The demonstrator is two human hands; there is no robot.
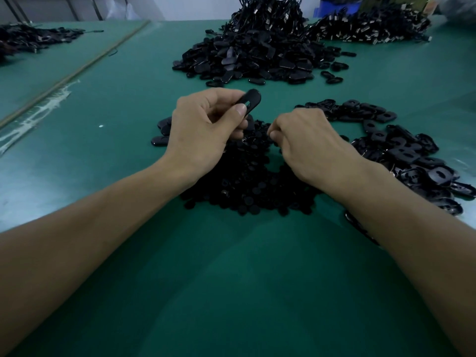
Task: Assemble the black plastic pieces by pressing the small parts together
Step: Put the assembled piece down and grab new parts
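My left hand [206, 127] holds a flat black oval shell [251, 100] with a slot in it, pinched between thumb and fingers and raised above the table. Just to its right, my right hand [304, 140] has its fingertips curled down into a heap of small round black parts [247, 186]; whether they pinch one is hidden. That heap lies on the green mat [231, 279] under both hands.
A spread of black slotted shells [401, 150] lies right of my hands. A big mound of shells [252, 55] sits further back, with cabled parts [371, 27] behind it. Another dark pile [33, 39] is at far left. A thin rod [77, 70] crosses the mat there.
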